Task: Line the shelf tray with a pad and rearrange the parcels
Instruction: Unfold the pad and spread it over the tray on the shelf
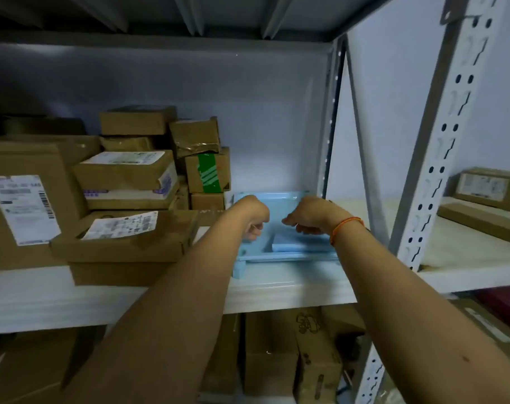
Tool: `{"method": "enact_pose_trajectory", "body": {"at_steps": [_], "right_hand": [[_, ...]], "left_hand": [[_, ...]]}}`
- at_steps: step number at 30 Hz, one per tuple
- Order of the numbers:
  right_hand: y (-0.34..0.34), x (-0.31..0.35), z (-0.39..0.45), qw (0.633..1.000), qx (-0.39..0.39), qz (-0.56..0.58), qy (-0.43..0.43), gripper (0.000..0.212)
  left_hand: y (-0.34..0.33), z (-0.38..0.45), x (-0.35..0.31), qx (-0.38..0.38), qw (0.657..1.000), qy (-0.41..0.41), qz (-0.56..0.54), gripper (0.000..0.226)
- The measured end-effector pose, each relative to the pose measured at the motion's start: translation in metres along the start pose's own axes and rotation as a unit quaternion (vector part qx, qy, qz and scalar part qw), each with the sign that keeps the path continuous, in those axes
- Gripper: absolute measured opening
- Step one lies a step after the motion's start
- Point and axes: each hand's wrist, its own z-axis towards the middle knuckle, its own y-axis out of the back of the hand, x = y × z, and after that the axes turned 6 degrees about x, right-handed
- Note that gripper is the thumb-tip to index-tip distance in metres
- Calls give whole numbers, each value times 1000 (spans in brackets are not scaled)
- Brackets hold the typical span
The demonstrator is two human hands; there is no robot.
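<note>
both arms reach over the front edge of the white shelf (277, 290) into a light blue tray (277, 199) that sits at the shelf's right end, just beside the grey upright. the left hand (252, 217) hangs bent at the wrist with its fingers curled downward; the right hand (309, 218) does the same, an orange band (345, 228) around its wrist. seen from behind and blurred, the fingertips are mostly hidden — whether either hand pinches anything cannot be told. below and between them a folded blue pad (288, 243) lies in the tray's near part, its right end covered by the right forearm. the tray's near rim is soft and hard to separate from a pale blue piece hanging at its left front corner. stacked cardboard parcels (131, 176) fill the shelf to the left of the tray, the nearest ones touching its left side; their labels are unreadable. more boxes show dimly on the lower shelf — cut off by the arms.
</note>
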Motion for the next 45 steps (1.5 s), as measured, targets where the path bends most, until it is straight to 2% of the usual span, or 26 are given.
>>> {"method": "enact_pose_trajectory", "body": {"at_steps": [2,5,9,11,15,19,23,27,28,31,34,36,38,40,42,44,45], "right_hand": [[-1,-2,0,998,5,-51,-23,28],[-4,-8,4,998,13,-46,-49,28],[-7,-8,4,997,3,-43,-63,30],[-6,-7,4,997,8,-49,-61,32],[-2,3,-2,996,-1,-84,-39,37],[-1,18,-6,996,-4,-88,-30,68],[-4,27,-3,989,-71,-128,-21,53],[4,31,-11,985,-168,-44,2,15],[7,29,-10,979,-202,-21,1,12],[14,14,0,952,-270,141,4,20],[18,0,6,905,-273,325,21,29],[21,-4,6,877,-259,403,39,29],[23,-4,1,860,-252,441,56,27],[28,-3,-3,852,-255,454,59,28],[34,-4,-5,850,-259,455,62,29],[40,-3,-6,852,-253,452,70,31],[44,-4,-6,856,-254,446,70,32]], "left_hand": [[-4,5,2,32,997,52,40,24],[-14,12,3,86,990,81,76,27],[-20,15,3,126,982,79,118,32],[-21,10,2,131,984,59,102,33],[-10,2,-5,67,997,-22,-12,25],[3,-4,-15,-2,986,-90,-140,8],[5,-13,-29,-51,976,-180,-111,20],[5,-20,-35,-25,959,-232,-159,17],[5,-19,-35,-15,956,-236,-175,15],[6,-12,-33,-56,956,-245,-154,9],[6,-7,-29,-130,952,-272,-52,9],[4,-6,-28,-173,952,-250,26,35],[2,-8,-30,-174,968,-173,60,71],[2,-8,-32,-136,984,-115,-3,88],[3,-8,-32,-58,982,-128,-126,78],[4,-8,-34,8,965,-158,-207,48],[3,-9,-37,13,959,-178,-221,29]]}}
